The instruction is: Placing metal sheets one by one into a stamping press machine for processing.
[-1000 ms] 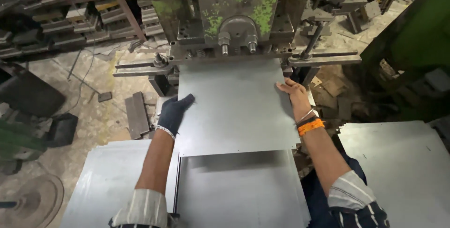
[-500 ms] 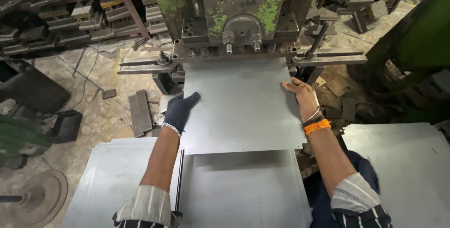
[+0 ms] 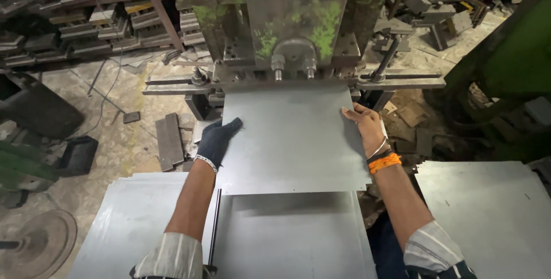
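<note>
Shelves (image 3: 63, 21) of stacked metal blocks fill the far left, above a dusty floor (image 3: 120, 135) where a dark flat bar (image 3: 170, 148) lies. Nearer, a pile of grey sheets (image 3: 132, 221) sits at the lower left. The left hand (image 3: 219, 138), in a dark glove, lies flat with fingers spread on the left edge of a grey steel sheet (image 3: 293, 141), pressing rather than gripping. That sheet lies level in the middle, its far edge pushed under the green, worn press (image 3: 287, 21), its near edge overhanging another sheet on the counter (image 3: 287, 239) below. The right hand (image 3: 364, 124), bare, with an orange band (image 3: 384, 163) at the wrist, clasps the sheet's right edge, fingers curled onto it. Farther right lies one more grey sheet (image 3: 488, 210).
</note>
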